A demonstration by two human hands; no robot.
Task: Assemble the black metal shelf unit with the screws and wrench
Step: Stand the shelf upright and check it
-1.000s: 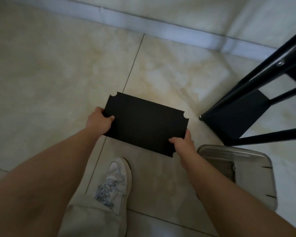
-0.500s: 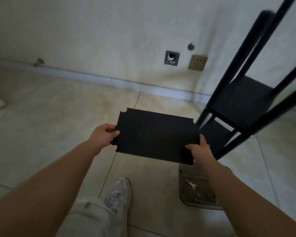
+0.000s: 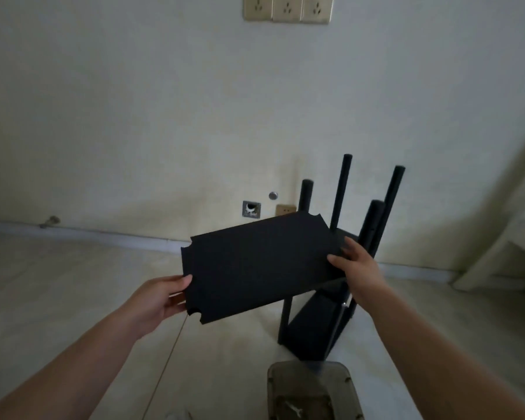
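Head view: both hands hold a flat black shelf board [image 3: 256,266] up in the air, tilted, right end higher. Left hand [image 3: 158,300] pinches the board's left edge, thumb on top, fingers under. Right hand [image 3: 356,269] holds the right edge w/ thumb on top & fingers curled round it. Just behind the board stands the black shelf frame [image 3: 315,324] on the floor, 4 poles sticking up. A metal tray [image 3: 311,377] sits on the floor near the frame; a small wrench [image 3: 293,410] lies in it, blurry.
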